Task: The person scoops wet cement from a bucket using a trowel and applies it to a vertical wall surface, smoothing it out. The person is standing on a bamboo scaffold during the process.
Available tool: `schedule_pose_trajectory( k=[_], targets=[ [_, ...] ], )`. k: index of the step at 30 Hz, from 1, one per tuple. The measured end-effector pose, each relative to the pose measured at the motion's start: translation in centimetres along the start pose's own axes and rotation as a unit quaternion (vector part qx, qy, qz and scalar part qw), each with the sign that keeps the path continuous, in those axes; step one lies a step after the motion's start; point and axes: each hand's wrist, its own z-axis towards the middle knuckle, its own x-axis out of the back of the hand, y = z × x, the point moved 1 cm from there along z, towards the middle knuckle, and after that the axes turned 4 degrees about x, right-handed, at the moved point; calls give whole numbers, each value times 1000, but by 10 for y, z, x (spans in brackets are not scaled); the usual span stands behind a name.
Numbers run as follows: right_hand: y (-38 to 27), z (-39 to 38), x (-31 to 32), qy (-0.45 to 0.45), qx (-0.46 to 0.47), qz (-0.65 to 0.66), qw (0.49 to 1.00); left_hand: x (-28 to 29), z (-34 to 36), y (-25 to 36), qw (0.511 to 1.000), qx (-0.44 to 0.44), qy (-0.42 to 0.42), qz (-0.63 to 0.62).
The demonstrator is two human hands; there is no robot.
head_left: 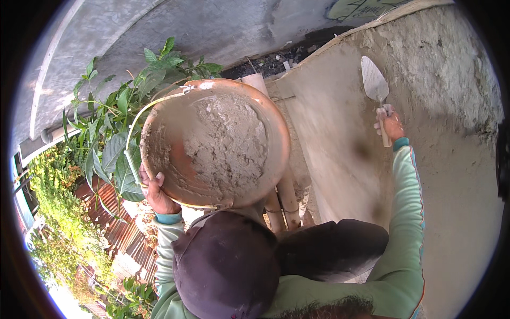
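My left hand [156,195] grips the near left rim of a wide, orange-brown bucket [284,133], fingers on the outside and thumb over the edge. Wet grey mortar [228,143] covers much of the bucket's inside. A pale handle [134,127] curves around its left side. Farther right, my right hand [390,126] is closed around the handle of a trowel [374,80]. The trowel's pointed blade is directed away from me, in front of the plastered wall [340,138]; whether it touches the wall I cannot tell.
Beneath the bucket, round poles [287,196] stick out. Leafy green plants [119,111] crowd its left side. A grey wall [196,32] runs along the back, with rubble [281,61] at its foot. Rusty corrugated sheet [119,212] lies below left. Rougher plaster [446,58] covers the wall's far right.
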Motion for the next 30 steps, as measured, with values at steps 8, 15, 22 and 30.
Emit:
schedule_pose_trajectory(
  k=[8, 15, 22, 30],
  targets=[
    [46, 183, -63, 53, 187, -365, 911, -10, 4, -1, 999, 21, -16, 24],
    [-77, 113, -21, 46, 31, -31, 998, -3, -2, 5, 999, -6, -17, 28],
    [-102, 66, 100, -43, 37, 130, 990, 3, 3, -2, 1000, -8, -11, 25],
    [-73, -2, 80, 26, 93, 186, 978, 1, 0, 1, 1000, -4, -9, -8]
  ],
)
